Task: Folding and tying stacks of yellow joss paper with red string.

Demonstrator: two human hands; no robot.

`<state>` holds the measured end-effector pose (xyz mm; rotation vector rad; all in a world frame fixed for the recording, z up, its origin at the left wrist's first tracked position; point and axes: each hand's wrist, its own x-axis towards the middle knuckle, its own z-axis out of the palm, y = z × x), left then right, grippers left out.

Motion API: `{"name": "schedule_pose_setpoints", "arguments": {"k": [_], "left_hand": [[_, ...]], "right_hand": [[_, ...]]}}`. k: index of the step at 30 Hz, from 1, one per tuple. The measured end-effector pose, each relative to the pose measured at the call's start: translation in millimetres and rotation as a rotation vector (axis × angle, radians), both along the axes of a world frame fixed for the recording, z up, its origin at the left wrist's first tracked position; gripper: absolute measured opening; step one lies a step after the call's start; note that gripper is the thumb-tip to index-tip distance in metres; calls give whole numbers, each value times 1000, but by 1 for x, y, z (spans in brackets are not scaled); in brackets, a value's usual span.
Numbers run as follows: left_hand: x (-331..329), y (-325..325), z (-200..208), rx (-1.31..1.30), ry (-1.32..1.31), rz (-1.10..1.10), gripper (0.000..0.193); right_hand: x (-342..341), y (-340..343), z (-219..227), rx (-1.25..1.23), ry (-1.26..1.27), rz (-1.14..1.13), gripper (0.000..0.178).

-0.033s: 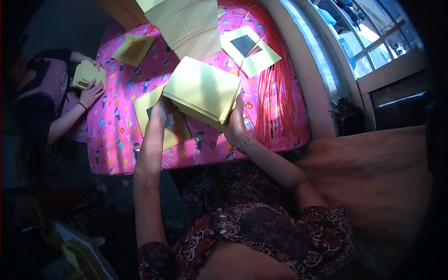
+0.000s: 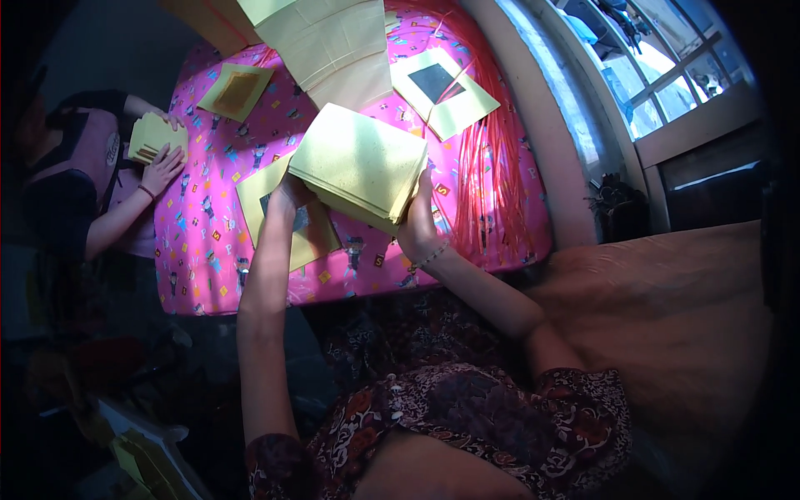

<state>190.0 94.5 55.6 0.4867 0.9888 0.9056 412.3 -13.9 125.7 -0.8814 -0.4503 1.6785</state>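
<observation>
A thick stack of pale yellow paper sheets (image 2: 358, 158) is held between my two hands over the table's near side. My left hand (image 2: 287, 193) is closed round its left edge. At the right edge, my right hand (image 2: 418, 223) presses against the sheets' ends; some fingers are hidden beneath the stack. The near edges of the stack are slightly uneven. Partly under it and behind my left forearm lies a yellow sheet (image 2: 253, 190) with a dark rectangle in its middle.
A pink patterned cloth (image 2: 200, 267) covers the table. Another dark-centred yellow sheet (image 2: 475, 108), a brown-centred one (image 2: 218, 107) and red strands (image 2: 500, 183) lie on it. Behind my stack rises a tall cream pile (image 2: 333, 54). At left, a co-worker's hands hold yellow sheets (image 2: 148, 136).
</observation>
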Motion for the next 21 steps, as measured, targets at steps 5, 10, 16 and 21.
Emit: {"name": "schedule_pose_setpoints", "arguments": {"k": [5, 10, 16, 21], "left_hand": [[-10, 9, -22, 28, 49, -72, 47], [-11, 6, -27, 1, -58, -7, 50], [0, 5, -2, -44, -39, 7, 50], [-4, 7, 1, -128, -61, 40, 49]], "right_hand": [[3, -2, -4, -2, 52, 42, 81], [-1, 0, -1, 16, -4, 3, 78], [15, -1, 4, 161, 585, 121, 77], [53, 7, 0, -120, -279, -82, 63]]}}
